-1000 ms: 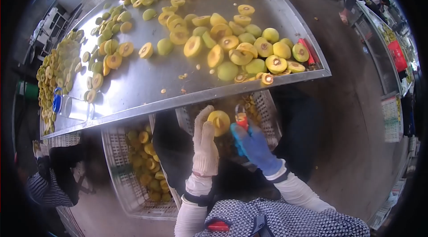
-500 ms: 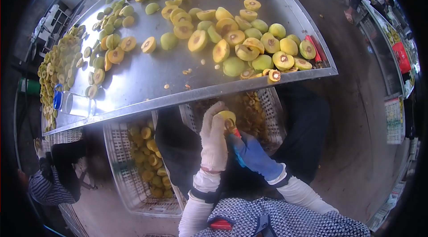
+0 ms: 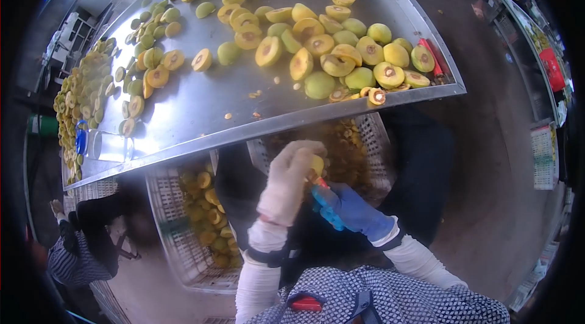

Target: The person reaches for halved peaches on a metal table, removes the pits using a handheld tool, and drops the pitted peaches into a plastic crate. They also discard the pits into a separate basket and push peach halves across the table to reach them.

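Observation:
In a pale knitted glove, my left hand [image 3: 291,176] is closed round a yellow-green fruit half [image 3: 317,165], which shows between the fingers. My right hand [image 3: 350,207], in a blue glove, grips a small red-handled tool [image 3: 322,183] against that fruit; the tool's tip is hidden. Both hands are close together over a white crate [image 3: 379,147] with fruit scraps. Beyond them, a metal table [image 3: 201,107] bears many halved fruits [image 3: 268,51], and a red-handled object [image 3: 430,56] lies at its right corner.
A second white crate [image 3: 167,226] of fruit halves stands at the lower left. Another person [image 3: 76,254] sits at the far left. A clear container with a blue rim [image 3: 95,144] lies on the table's left part. A red item [image 3: 551,70] rests on another table at right.
My left hand has turned further over the fruit, covering more of it. The fingers of my right hand have shifted on the tool. The view has moved slightly.

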{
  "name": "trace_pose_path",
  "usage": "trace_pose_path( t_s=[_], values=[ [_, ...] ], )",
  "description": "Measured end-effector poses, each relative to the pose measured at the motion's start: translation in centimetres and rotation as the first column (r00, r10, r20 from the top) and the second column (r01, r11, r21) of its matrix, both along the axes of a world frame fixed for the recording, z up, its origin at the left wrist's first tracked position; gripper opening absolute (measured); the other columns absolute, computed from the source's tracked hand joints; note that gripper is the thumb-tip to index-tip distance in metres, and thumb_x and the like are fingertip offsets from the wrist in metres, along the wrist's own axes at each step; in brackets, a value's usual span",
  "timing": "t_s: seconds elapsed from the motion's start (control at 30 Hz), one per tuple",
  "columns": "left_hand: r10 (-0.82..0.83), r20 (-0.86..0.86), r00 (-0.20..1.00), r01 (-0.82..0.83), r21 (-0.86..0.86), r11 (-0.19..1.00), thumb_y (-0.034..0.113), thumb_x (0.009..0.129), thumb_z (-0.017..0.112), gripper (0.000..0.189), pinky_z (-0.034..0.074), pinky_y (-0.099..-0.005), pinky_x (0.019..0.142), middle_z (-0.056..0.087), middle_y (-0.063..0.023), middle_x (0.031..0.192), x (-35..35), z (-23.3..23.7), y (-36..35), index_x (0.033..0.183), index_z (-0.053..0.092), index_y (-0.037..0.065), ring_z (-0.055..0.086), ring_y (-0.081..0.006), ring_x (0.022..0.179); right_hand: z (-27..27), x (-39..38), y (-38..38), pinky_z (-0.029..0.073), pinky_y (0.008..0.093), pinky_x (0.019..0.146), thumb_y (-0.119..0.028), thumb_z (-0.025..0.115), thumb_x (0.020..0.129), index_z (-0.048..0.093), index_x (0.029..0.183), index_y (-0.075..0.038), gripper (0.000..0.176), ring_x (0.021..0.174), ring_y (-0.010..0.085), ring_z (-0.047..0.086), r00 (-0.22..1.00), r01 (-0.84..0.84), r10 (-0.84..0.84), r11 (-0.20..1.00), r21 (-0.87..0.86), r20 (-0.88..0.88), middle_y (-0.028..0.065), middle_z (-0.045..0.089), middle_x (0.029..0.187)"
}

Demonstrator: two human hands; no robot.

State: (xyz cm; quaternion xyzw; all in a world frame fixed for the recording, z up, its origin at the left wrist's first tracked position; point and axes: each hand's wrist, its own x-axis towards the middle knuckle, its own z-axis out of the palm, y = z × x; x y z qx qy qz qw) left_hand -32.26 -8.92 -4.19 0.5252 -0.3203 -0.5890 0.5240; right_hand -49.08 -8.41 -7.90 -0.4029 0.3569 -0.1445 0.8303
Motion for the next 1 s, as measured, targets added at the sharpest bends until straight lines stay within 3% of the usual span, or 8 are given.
trace_pose_path(
  t_s=[0.23, 0.47, 0.6, 0.7, 0.73, 0.8, 0.87, 1.0],
  values=[
    [0.138, 0.016, 0.99, -0.135, -0.121, 0.983, 0.028, 0.104, 0.06, 0.031, 0.056, -0.0335, 0.072, 0.07, -0.0138, 0.092, -2.3, -1.1, 0.4, 0.103, 0.066, -0.003, 0.066, -0.02, 0.075, 0.8, -0.9, 0.6, 0.045, 0.0251, 0.051, -0.044, 0.054, 0.107, 0.062, 0.09, -0.009, 0.04, 0.053, 0.0106, 0.054, 0.836, -0.233, -0.166, 0.755, 0.613, 0.523, -0.0023, 0.055, 0.066],
    [-0.036, -0.585, 0.81, -0.029, -0.102, 0.994, 0.044, 0.107, 0.05, 0.045, 0.057, -0.0367, 0.075, 0.068, -0.0169, 0.098, -3.0, -1.9, 0.2, 0.105, 0.062, 0.0, 0.067, -0.0234, 0.082, 0.0, -1.9, 0.6, 0.041, 0.0258, 0.052, -0.052, 0.048, 0.107, 0.059, 0.093, -0.008, 0.048, 0.054, 0.0132, 0.05, 0.955, -0.201, 0.038, 0.813, 0.547, 0.295, -0.0026, 0.05, 0.067],
    [0.255, -0.719, 0.647, -0.284, 0.084, 0.955, 0.062, 0.104, 0.045, 0.063, 0.059, -0.0413, 0.081, 0.067, -0.0178, 0.101, -2.2, -0.7, 0.6, 0.108, 0.062, 0.001, 0.068, -0.0308, 0.091, -1.4, -2.3, 0.4, 0.033, 0.0246, 0.044, -0.059, 0.044, 0.106, 0.059, 0.096, -0.008, 0.053, 0.046, 0.0096, 0.038, 0.697, -0.34, -0.131, 0.805, 0.486, 0.705, -0.0043, 0.042, 0.061],
    [0.405, 0.332, 0.852, -0.322, -0.279, 0.905, 0.039, 0.106, 0.054, 0.039, 0.056, -0.0389, 0.082, 0.067, -0.0119, 0.1, 2.1, 0.7, 2.4, 0.109, 0.065, 0.002, 0.067, -0.0271, 0.094, -1.3, -2.1, -0.4, 0.026, 0.0242, 0.039, -0.061, 0.043, 0.105, 0.06, 0.096, -0.01, 0.054, 0.04, 0.0064, 0.03, 0.904, -0.006, -0.241, 0.819, 0.574, 0.354, -0.0056, 0.035, 0.055],
    [0.422, 0.814, 0.399, -0.041, -0.444, 0.895, 0.027, 0.105, 0.058, 0.029, 0.055, -0.0374, 0.084, 0.068, -0.012, 0.101, 4.4, 0.8, 3.6, 0.11, 0.066, 0.0, 0.067, -0.026, 0.094, -1.6, -2.0, -0.8, 0.026, 0.0246, 0.039, -0.06, 0.043, 0.106, 0.061, 0.095, -0.011, 0.053, 0.04, 0.0066, 0.03, 0.939, 0.129, -0.278, 0.828, 0.545, 0.2, -0.0058, 0.033, 0.054],
    [0.486, 0.719, 0.496, -0.459, -0.258, 0.85, 0.008, 0.096, 0.065, 0.021, 0.054, -0.0362, 0.085, 0.068, -0.0128, 0.104, 7.4, 1.7, 5.1, 0.114, 0.068, -0.002, 0.066, -0.0257, 0.095, -1.8, -2.5, -1.1, 0.027, 0.0249, 0.039, -0.059, 0.043, 0.106, 0.061, 0.094, -0.011, 0.052, 0.04, 0.0072, 0.031, 0.924, 0.116, -0.288, 0.836, 0.536, 0.25, -0.0053, 0.034, 0.054],
    [0.268, 0.962, -0.062, -0.302, -0.274, 0.913, 0.01, 0.091, 0.068, 0.026, 0.053, -0.0406, 0.093, 0.068, -0.0185, 0.116, 11.9, 2.2, 6.5, 0.116, 0.07, 0.001, 0.067, -0.0346, 0.107, -1.7, -2.5, -1.1, 0.028, 0.0251, 0.039, -0.059, 0.044, 0.106, 0.061, 0.093, -0.012, 0.052, 0.039, 0.0079, 0.032, 0.909, 0.096, -0.292, 0.839, 0.535, 0.296, -0.0049, 0.034, 0.054],
    [0.221, 0.955, 0.198, -0.23, -0.174, 0.958, 0.018, 0.093, 0.069, 0.032, 0.052, -0.0416, 0.092, 0.067, -0.0194, 0.12, 11.6, 7.6, 0.4, 0.121, 0.068, 0.004, 0.068, -0.035, 0.105, 0.0, -1.2, -1.5, 0.033, 0.0256, 0.044, -0.06, 0.043, 0.106, 0.06, 0.087, -0.014, 0.052, 0.043, 0.0096, 0.036, 0.977, 0.115, -0.18, 0.895, 0.431, 0.112, -0.0039, 0.04, 0.059]
  ],
)
